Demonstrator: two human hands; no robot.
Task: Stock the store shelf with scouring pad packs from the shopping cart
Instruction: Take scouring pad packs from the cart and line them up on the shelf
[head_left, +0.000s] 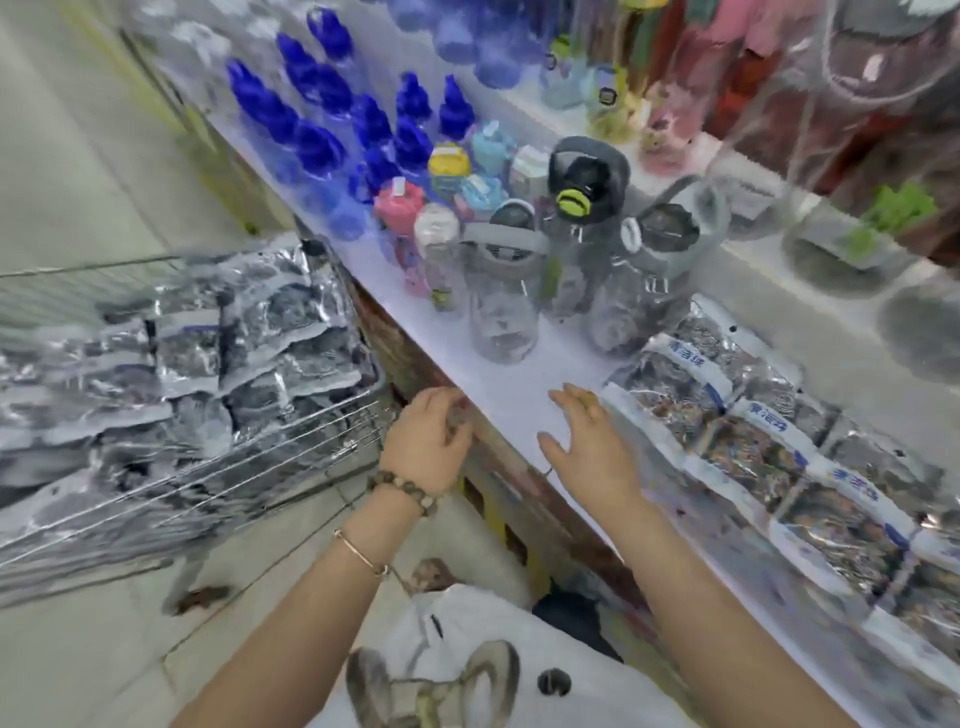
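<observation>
Closest to us is our white shirt (467, 665) with a grey picture on it. Our two bare arms reach out from it.

Our left hand (428, 441) is at the front edge of the white shelf (519, 384). Its fingers are loosely bent and it holds nothing. On that wrist we wear a bead bracelet (402, 491) and, a bit lower on the arm, a thin bangle (361, 553).

Our right hand (587, 441) is over the shelf, flat and open, with its fingers spread. It holds nothing.

Just beside our right hand, on its right, lie the shiny packs on the shelf (753, 452). They lie flat in rows, side by side, each with a white and blue label. We cannot tell if our fingers touch the nearest one.

To the left of our left hand is the wire cart (260, 457). The packs in the cart (208, 353) are heaped up high.

Past our hands, clear bottles with grey lids (504, 291) stand on the shelf. One bottle with a black lid (576, 197) has a yellow-green button. Next to them, on the left, are small colourful bottles (410, 208). Further back stand many blue bottles (311, 119).

Farthest away is a higher shelf (519, 98) with more bottles, too blurry to make out.
</observation>
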